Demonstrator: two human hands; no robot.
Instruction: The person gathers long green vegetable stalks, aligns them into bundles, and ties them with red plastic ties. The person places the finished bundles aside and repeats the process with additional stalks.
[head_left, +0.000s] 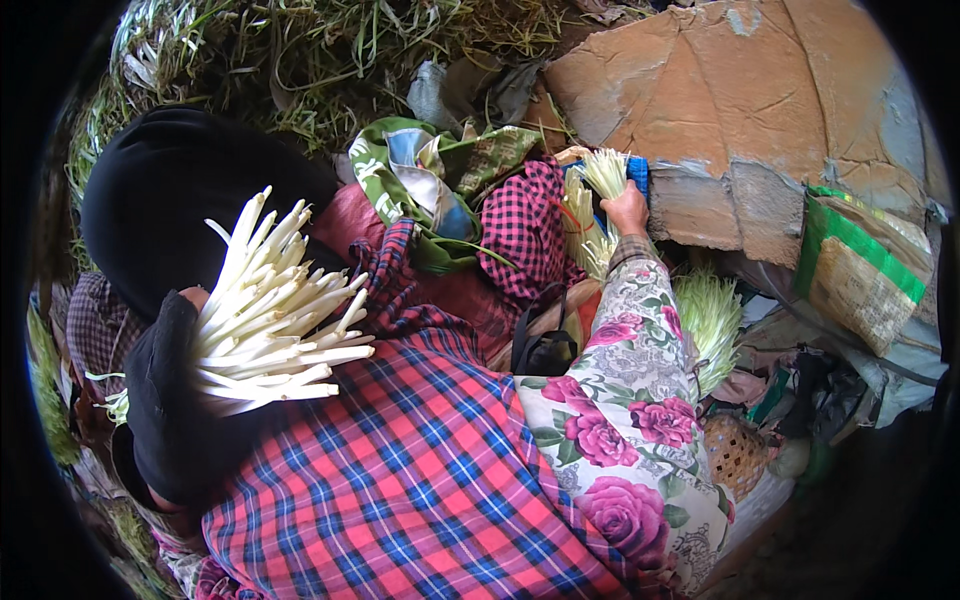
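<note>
My left hand (193, 298), mostly covered by black cloth, grips a large bundle of white stalks (274, 315). Their cut ends fan out to the right, over my red and blue plaid garment (397, 457). Out ahead at the end of a floral sleeve, my right hand (628, 208) is closed around a smaller bunch of thin pale stalks (604, 172). Just left of that hand is another pale bundle (577, 210) with a red tie around it. Something blue (638, 171) shows behind the right hand.
Loose green leaves (315, 67) are heaped along the back. Flattened cardboard (727, 112) lies at the back right, near a green-edged bag (862, 262). Pale green shredded leaves (707, 322) sit beside my right sleeve. Green printed cloth (450, 180) and pink checked cloth (525, 225) lie in front.
</note>
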